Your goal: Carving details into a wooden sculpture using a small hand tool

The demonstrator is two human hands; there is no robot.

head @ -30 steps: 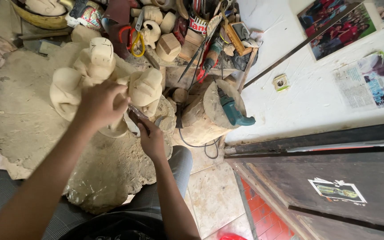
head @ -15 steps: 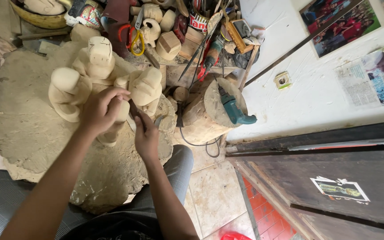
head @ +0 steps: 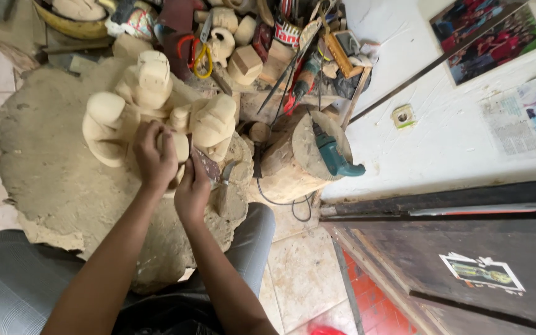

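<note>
A pale carved wooden figure (head: pixel 150 105) with rounded lumps rests on a dusty cloth (head: pixel 51 186) over my lap. My left hand (head: pixel 153 155) grips a small rounded part at the carving's middle. Right beside it, my right hand (head: pixel 192 189) is closed on a piece of brown sandpaper (head: pixel 208 165) pressed against the wood. Both forearms reach up from the bottom of the view.
A wooden stump (head: pixel 293 158) with a teal power drill (head: pixel 333 155) on it stands to the right. Behind the carving lie several tools, pliers with red and yellow handles (head: pixel 196 53) and small wooden pieces (head: pixel 243 62). A white wall with pictures (head: pixel 485 43) is at right.
Both hands have shifted slightly along the carving. The left hand moved lower onto the middle lump, and the right hand with the sandpaper stays next to it.
</note>
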